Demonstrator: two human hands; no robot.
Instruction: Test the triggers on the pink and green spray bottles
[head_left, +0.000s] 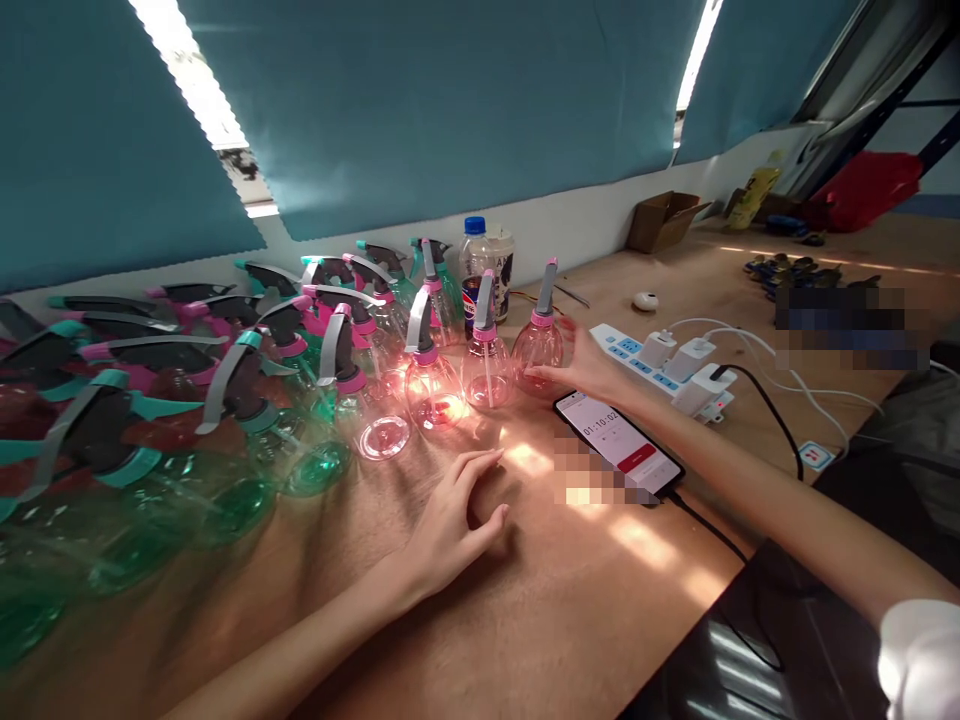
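My right hand (589, 362) is closed around the side of a clear pink spray bottle (536, 350), which stands upright at the right end of the group. Thumb and fingers lie against its round body. On the brown table (480, 640) rests my left hand (454, 515), fingers apart and nothing in it. Just beyond that hand are more pink spray bottles (435, 390) with grey trigger heads and pink collars. Green spray bottles (202, 490) with teal collars crowd the left side, several of them leaning or overlapping.
A phone (622, 440) showing a timer lies under my right forearm. Behind it sits a power strip (622, 350) with chargers and cables. A blue-capped drink bottle (474, 260) and a cup stand at the back. Farther right are a cardboard box (664, 222) and a yellow bottle (756, 190).
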